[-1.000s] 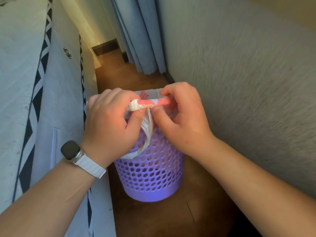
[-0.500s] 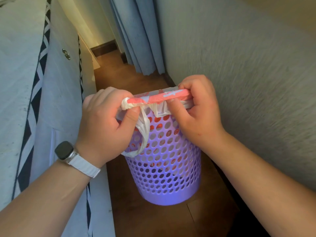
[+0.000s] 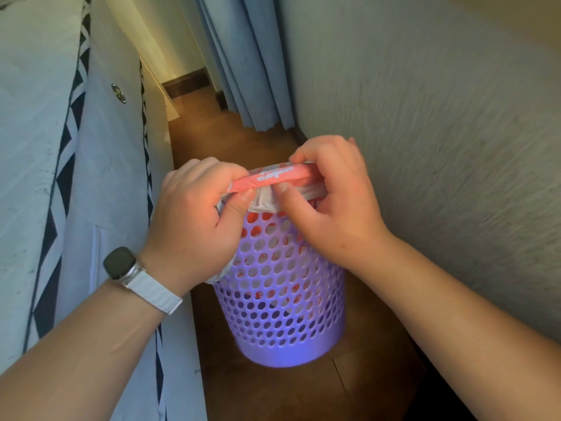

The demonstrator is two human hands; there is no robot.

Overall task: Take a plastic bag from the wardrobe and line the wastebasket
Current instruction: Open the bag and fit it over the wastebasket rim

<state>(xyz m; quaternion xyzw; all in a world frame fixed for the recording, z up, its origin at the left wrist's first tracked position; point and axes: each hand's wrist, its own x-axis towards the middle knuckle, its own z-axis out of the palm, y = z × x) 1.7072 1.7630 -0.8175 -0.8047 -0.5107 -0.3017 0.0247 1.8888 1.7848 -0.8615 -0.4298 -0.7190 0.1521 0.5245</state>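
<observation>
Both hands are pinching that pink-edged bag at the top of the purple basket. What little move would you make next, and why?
Probably pull the plastic bag's pink edge down over the near rim of the wastebasket. The left hand and right hand pinch that edge just above the rim, white and red film shows through the holes, so the bag seems to be inside, but a bunched fold hangs loose outside.

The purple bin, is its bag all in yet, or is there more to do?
Nearly. The plastic bag is already inside the purple wastebasket; red print shows through the holes. Right now the left hand and right hand pinch the bag's pink-and-white top edge at the near rim. What looks left is folding that edge down over the rim; the far side is hidden behind the hands.
</observation>
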